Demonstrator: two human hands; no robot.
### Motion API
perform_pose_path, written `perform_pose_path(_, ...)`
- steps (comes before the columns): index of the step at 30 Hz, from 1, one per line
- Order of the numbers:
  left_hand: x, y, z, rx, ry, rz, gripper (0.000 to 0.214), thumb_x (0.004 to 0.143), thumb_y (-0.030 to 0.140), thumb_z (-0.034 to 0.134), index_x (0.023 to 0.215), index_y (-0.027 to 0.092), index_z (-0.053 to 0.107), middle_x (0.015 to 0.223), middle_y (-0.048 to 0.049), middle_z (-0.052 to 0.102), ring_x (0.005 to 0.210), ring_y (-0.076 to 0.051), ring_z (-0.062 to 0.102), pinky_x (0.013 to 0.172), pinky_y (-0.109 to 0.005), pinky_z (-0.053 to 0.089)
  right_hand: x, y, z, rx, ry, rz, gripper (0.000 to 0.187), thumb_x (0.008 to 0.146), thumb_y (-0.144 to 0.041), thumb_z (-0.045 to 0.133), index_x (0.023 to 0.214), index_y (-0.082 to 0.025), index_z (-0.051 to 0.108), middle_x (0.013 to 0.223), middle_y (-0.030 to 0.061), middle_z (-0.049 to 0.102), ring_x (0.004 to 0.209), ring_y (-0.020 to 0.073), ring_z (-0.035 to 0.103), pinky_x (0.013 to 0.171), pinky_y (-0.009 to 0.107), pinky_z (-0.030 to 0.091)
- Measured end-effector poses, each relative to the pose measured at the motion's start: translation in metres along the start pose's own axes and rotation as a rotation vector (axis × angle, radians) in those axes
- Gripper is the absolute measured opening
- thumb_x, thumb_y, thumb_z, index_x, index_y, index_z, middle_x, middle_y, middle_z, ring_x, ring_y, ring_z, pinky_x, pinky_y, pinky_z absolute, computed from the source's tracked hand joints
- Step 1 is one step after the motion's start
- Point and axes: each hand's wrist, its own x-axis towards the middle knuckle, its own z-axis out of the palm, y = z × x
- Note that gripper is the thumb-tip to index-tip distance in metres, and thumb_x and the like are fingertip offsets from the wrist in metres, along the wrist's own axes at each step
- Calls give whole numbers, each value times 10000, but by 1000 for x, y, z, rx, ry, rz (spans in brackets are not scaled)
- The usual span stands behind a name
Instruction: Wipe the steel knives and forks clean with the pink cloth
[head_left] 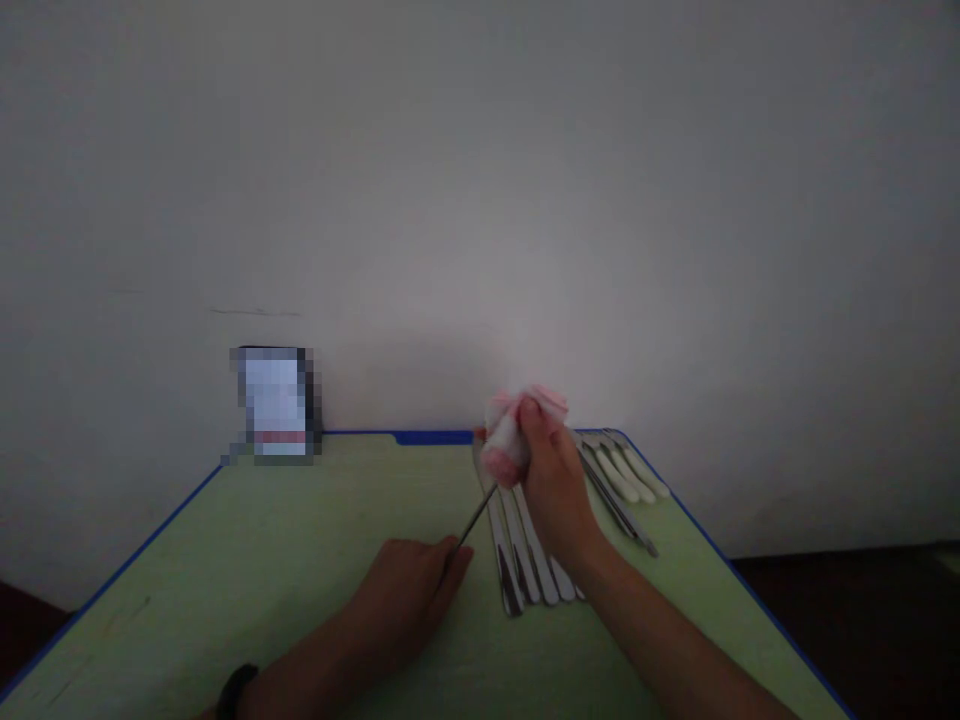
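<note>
My left hand point(409, 585) rests on the green table point(262, 560), fingers closed round the handle end of a thin metal utensil point(475, 520) that slants up to the right. My right hand point(555, 490) is closed on a bunched pink and white cloth point(510, 430), which wraps the utensil's far end. Just below and beside my right hand lies a row of several metal utensils point(525, 565) side by side on the table.
More cutlery with white handles point(630, 475) lies near the table's far right corner. A blurred small card or box point(274, 405) stands at the far left edge against the white wall. The table has a blue rim point(435, 437).
</note>
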Motion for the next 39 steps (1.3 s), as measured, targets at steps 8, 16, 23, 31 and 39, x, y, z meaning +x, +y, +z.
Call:
perform_pose_path(8,0,-3,3,38,0,48,508,983,356,177,871,153,628,763,-106,713,708,-254,689,687,-361,490,7,-11,-8,-45,75,-123,432,771,-578,563,853,-161,638,683,22,694,646,173,664,577,255,495)
perform_pose_path(16,-1,-4,5,-27,18,12,495,976,348,196,845,154,632,763,-110,716,690,-249,686,660,-335,483,-21,28,10,-202,4,45,471,838,-588,452,979,-172,621,700,38,696,622,178,640,561,267,487)
perform_pose_path(23,0,-10,5,-64,27,42,421,959,275,225,875,160,622,862,-110,717,768,-225,677,692,-294,472,-32,51,17,-72,-159,190,373,794,-517,556,969,-189,589,686,14,672,594,165,638,513,250,496)
perform_pose_path(31,0,-2,-1,4,-19,31,469,984,355,183,904,158,601,768,-97,705,703,-236,678,668,-327,465,5,-1,-6,-7,15,-27,398,782,-548,572,879,-166,629,687,16,683,616,148,642,560,234,486)
perform_pose_path(39,-4,-5,4,50,-24,12,474,981,389,192,926,161,604,765,-95,701,704,-231,666,672,-323,456,-2,12,-4,-124,74,-86,432,848,-545,473,800,-154,650,719,42,706,693,171,659,679,266,502)
